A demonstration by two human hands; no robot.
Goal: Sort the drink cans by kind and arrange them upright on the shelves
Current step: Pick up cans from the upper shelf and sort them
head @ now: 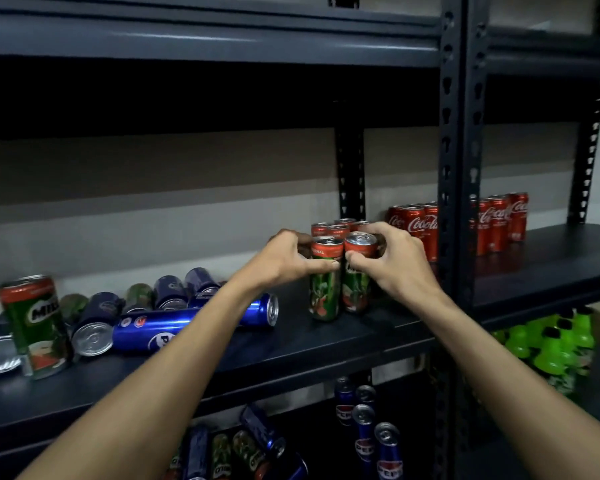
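Observation:
Two green Milo cans stand upright side by side on the dark middle shelf [326,344]. My left hand [284,259] grips the left Milo can [324,296] near its top. My right hand [394,259] grips the right Milo can [355,289] the same way. Behind them stand several more upright Milo cans [333,229]. Red Coca-Cola cans [418,226] stand upright to the right. At the left, a blue Pepsi can [174,327] and several other cans lie on their sides, and one Milo can [37,327] stands upright.
A dark slotted upright post [459,168] splits the shelving; more Coca-Cola cans [499,220] stand beyond it. Below, Pepsi cans [364,431] stand upright and mixed cans [243,448] lie jumbled. Green bottles [555,344] fill the lower right shelf.

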